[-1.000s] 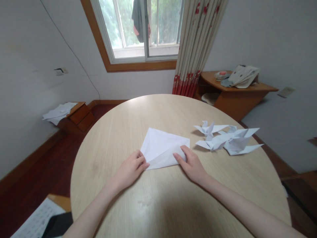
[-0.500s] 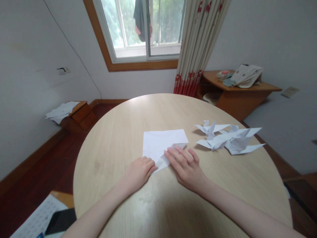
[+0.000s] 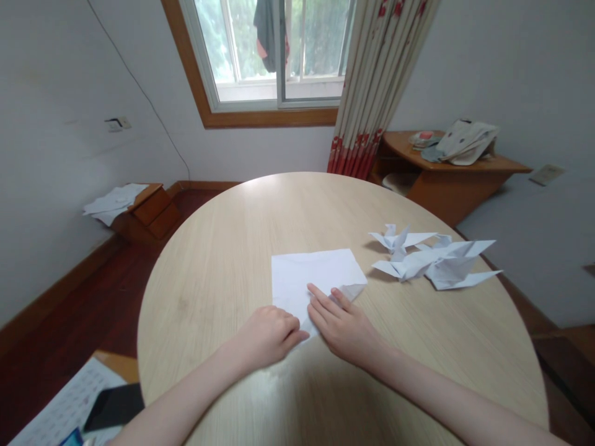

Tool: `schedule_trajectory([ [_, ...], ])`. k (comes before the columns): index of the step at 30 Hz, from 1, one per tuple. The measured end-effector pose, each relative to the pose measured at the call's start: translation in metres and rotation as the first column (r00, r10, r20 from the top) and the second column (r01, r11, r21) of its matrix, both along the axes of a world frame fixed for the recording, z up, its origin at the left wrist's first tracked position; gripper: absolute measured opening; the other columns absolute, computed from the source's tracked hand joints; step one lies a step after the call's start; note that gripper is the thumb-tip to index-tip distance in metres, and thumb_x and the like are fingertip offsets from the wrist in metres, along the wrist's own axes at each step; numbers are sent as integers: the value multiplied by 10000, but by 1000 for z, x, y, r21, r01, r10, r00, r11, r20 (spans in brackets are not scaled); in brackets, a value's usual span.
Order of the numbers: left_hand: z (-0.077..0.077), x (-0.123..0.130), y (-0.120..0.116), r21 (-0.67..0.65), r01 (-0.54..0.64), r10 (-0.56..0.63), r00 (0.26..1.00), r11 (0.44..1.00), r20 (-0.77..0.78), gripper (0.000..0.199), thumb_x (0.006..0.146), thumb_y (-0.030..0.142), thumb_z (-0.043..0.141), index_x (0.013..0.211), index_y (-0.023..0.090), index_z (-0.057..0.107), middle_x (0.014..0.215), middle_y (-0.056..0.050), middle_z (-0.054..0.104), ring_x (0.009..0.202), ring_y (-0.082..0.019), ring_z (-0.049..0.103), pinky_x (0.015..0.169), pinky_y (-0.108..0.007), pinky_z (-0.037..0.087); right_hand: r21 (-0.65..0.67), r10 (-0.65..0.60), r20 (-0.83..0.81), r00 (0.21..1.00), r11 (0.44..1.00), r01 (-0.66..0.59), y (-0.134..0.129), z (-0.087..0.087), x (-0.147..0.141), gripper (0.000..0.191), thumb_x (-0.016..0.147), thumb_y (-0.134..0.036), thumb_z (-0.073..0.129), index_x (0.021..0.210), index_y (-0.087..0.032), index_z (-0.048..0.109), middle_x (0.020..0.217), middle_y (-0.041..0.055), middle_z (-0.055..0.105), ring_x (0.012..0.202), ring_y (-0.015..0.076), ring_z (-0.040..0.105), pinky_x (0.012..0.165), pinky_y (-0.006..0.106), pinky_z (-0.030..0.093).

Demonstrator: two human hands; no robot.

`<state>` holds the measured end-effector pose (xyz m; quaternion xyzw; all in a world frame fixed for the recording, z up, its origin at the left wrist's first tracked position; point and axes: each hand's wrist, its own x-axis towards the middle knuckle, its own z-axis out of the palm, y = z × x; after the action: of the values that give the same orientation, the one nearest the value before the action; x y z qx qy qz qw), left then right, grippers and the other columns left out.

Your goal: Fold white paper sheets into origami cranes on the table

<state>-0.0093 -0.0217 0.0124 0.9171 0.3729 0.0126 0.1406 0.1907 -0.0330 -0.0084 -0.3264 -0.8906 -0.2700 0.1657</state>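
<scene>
A sheet of white paper (image 3: 307, 270) lies on the round wooden table (image 3: 209, 248), with its lower right edge folded over. My left hand (image 3: 272, 337) is closed on the near left corner of the paper, thumb pointing right. Flat on the fold, fingers stretched out and pointing up and left, rests my right hand (image 3: 344, 325). Several folded white paper birds (image 3: 437, 260) stand together on the right part of the table.
At the lower left lie a black phone (image 3: 114, 406) and a printed sheet (image 3: 69, 402). A small cabinet (image 3: 155, 214) with papers stands at the left wall. Behind the table on the right, a wooden desk (image 3: 460, 186) holds a cloth bag (image 3: 467, 141).
The paper has shifted toward me and a little right. My left hand has moved right and nearer with its corner. My right hand has moved slightly down, its fingers flatter over the fold.
</scene>
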Motion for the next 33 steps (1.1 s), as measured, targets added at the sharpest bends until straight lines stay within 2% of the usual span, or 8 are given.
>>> schedule_trajectory([
  [4,11,-3,-1,-99,-12,13,1000,995,7,343,899,367,591,621,167,604,609,-2,620,583,-138,543,539,-261,275,-45,43,-5,999,998,-43,2,-1,-1,261,867,-88,401,894,-176,646,953,67,718,1140,201,554,1171,401,69],
  [8,18,-5,-1,-165,-58,54,998,985,-25,326,834,400,675,610,175,601,583,12,599,560,-132,505,530,-253,253,-109,-26,-33,999,994,23,3,1,-2,180,892,-141,447,851,-191,615,904,64,697,1089,205,548,1158,466,23],
  [11,17,-7,0,-161,-70,66,997,984,-30,366,804,459,702,607,174,585,590,14,607,580,-141,524,585,-259,298,-129,-61,-58,996,990,53,2,5,-3,163,929,-216,470,833,-192,600,929,73,689,1082,206,537,1144,476,32],
  [15,14,-9,2,-139,-47,46,999,989,-8,395,786,472,721,608,163,550,625,14,625,623,-152,559,673,-286,334,-162,-56,-71,996,986,43,3,8,-4,176,932,-226,470,804,-194,587,886,61,678,1072,210,533,1129,486,42],
  [24,18,-15,6,-151,-30,35,999,988,28,409,697,456,800,609,159,532,668,35,573,706,-151,544,692,-284,287,-232,-56,-115,992,972,28,3,5,-8,171,905,-150,462,788,-183,583,849,50,669,1085,216,543,1123,513,11],
  [33,16,-26,11,-245,-48,54,998,968,18,332,647,386,853,735,180,608,827,25,539,849,-175,524,746,-283,257,-243,-45,-133,990,970,12,3,5,-7,199,920,-150,449,794,-184,599,826,41,670,1073,213,557,1128,512,6],
])
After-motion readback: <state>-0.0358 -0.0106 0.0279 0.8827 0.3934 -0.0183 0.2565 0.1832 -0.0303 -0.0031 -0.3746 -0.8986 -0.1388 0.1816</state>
